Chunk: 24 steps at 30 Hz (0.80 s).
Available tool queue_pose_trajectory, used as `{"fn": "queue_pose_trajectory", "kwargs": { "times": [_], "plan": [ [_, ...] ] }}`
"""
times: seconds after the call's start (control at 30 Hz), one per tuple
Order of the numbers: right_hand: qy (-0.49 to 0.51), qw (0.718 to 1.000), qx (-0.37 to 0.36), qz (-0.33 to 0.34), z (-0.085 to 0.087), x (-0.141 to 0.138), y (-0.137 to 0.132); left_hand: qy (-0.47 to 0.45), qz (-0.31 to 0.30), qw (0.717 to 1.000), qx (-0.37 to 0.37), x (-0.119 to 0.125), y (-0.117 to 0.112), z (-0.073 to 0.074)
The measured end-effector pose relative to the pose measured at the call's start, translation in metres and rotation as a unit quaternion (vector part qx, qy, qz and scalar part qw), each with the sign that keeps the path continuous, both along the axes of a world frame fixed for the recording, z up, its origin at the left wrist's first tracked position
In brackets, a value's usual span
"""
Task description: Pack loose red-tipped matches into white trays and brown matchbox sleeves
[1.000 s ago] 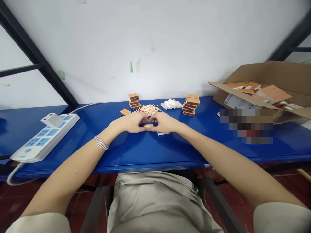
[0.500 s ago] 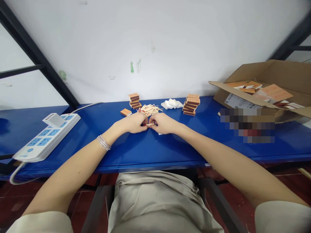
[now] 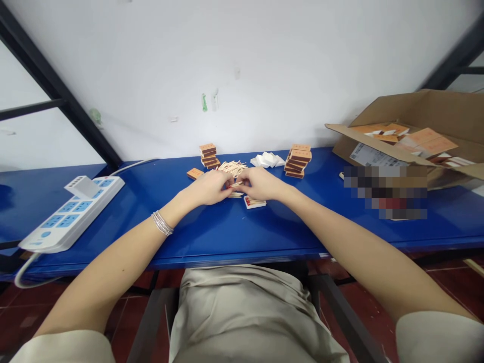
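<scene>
Between my hands a few matches (image 3: 236,185) with red heads lie across my fingertips. My left hand (image 3: 212,187) is closed on their head ends, and my right hand (image 3: 260,183) pinches them from the other side. Several more matches (image 3: 236,194) lie on the table just below my fingers. A small white matchbox tray (image 3: 254,204) with red-tipped matches in it sits under my right hand. Behind my hands is a loose heap of matches (image 3: 232,168), partly hidden by my fingers.
A single matchbox (image 3: 195,174) lies beside a short matchbox stack (image 3: 208,157); a taller stack (image 3: 298,161) stands to the right. White trays (image 3: 267,160) are piled between them. A power strip (image 3: 73,214) lies left, an open carton (image 3: 408,141) of matchboxes right, before it a blurred-out patch.
My hands have moved up slightly, toward the match heap. The white tray with matches and the matches below my fingers, mostly covered before, now show.
</scene>
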State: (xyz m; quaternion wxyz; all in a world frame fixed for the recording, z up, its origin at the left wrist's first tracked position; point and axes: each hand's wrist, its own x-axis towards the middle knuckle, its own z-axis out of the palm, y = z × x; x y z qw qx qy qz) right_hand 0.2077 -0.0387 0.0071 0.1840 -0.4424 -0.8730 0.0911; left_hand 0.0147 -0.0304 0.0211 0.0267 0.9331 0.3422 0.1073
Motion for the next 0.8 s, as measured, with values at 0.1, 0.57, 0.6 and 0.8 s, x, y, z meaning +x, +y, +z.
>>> {"fn": "queue_pose_trajectory", "kwargs": {
  "times": [0.1,0.57,0.6,0.8],
  "plan": [
    [-0.005,0.999,-0.036,0.014,0.01,0.009,-0.002,-0.031,-0.003,1.0,0.002,0.007,-0.008,0.0],
    [-0.092,0.982,-0.165,0.03,0.038,0.035,-0.014,-0.113,-0.027,0.992,-0.055,0.03,-0.023,-0.011],
    [-0.097,0.98,-0.167,0.034,0.037,0.035,-0.013,-0.112,-0.03,0.992,-0.058,0.031,-0.023,-0.011],
    [-0.115,0.977,-0.175,0.045,0.034,0.034,-0.011,-0.097,-0.054,0.993,-0.044,0.032,-0.024,-0.01]
  ]
}}
